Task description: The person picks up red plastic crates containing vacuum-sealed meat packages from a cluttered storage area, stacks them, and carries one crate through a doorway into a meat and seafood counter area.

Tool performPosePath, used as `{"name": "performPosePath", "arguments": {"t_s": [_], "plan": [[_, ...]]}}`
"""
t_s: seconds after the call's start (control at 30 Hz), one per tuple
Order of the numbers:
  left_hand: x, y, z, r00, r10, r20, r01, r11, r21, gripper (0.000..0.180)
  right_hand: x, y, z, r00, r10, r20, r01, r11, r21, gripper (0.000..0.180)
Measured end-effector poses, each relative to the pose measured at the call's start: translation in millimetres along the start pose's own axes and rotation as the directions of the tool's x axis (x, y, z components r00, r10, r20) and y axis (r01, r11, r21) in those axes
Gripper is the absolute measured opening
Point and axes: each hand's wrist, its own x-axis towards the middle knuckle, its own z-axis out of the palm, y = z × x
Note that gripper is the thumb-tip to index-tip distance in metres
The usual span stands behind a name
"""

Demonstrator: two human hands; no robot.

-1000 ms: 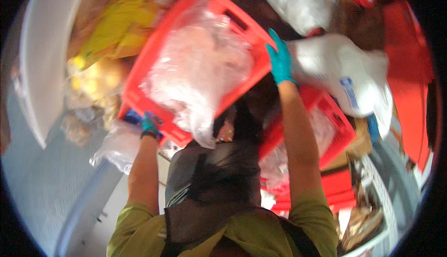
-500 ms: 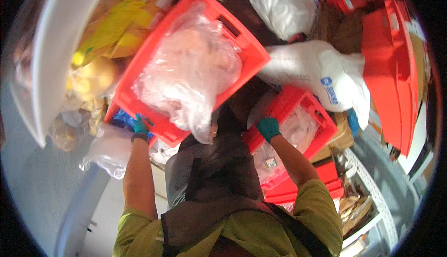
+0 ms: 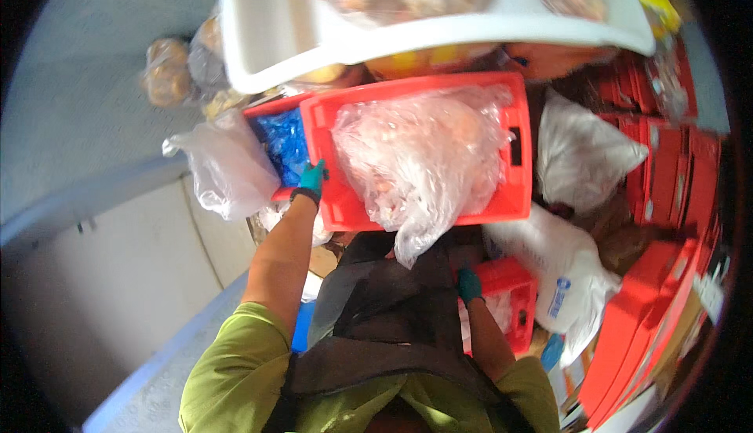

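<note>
My left hand (image 3: 312, 176), in a teal glove, grips the left end wall of a large red crate (image 3: 333, 216). A clear plastic bag (image 3: 427, 151) with pale pinkish contents fills that crate, its loose end hanging over the near side. Lower right, my right hand (image 3: 469, 285), also in a teal glove, is closed at the left edge of a smaller red crate (image 3: 523, 292). Clear film covers pale contents inside this one; its fingers are partly hidden by the glove's dark back. Left of the large crate lies blue plastic film (image 3: 282, 144) in another red container.
Above the large crate stands a white tray (image 3: 376, 45) with wrapped meat-like pieces. A translucent bag (image 3: 222, 168) sits at left. White sacks (image 3: 576, 154) and a printed white sack (image 3: 553, 264) lie right, beside stacked red crates (image 3: 639, 331).
My view has swung left, so the crates appear turned and shifted right. The white tray now shows across the top. Both hands stay at their crates.
</note>
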Motion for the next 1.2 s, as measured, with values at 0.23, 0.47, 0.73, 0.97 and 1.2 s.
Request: {"name": "performPosePath", "arguments": {"t_s": [0.23,0.47,0.73,0.97,1.2], "plan": [[6,-13,10,0.987,-0.049,-0.152,0.050,0.999,0.006,0.042,70,138,-150,0.931,0.263,0.252,-0.333,0.331,0.883,0.025],[-13,11,9,0.987,-0.053,-0.155,0.057,0.998,0.020,0.051,256,67,-277,0.859,0.229,-0.458,0.264,0.569,0.779,0.036],[-79,28,-18,0.999,0.007,-0.052,-0.007,1.000,0.013,0.052,350,33,-291,0.942,0.320,-0.097,-0.067,0.464,0.883,0.017],[-127,2,-107,0.959,-0.139,-0.249,0.149,0.989,0.024,0.058,306,-62,-290,0.972,0.192,0.134,-0.193,0.331,0.924,0.022],[-148,76,-292,0.905,0.020,-0.426,0.084,0.971,0.222,0.062,289,-215,-185,0.957,0.076,0.280,-0.290,0.183,0.939,0.019]]}}
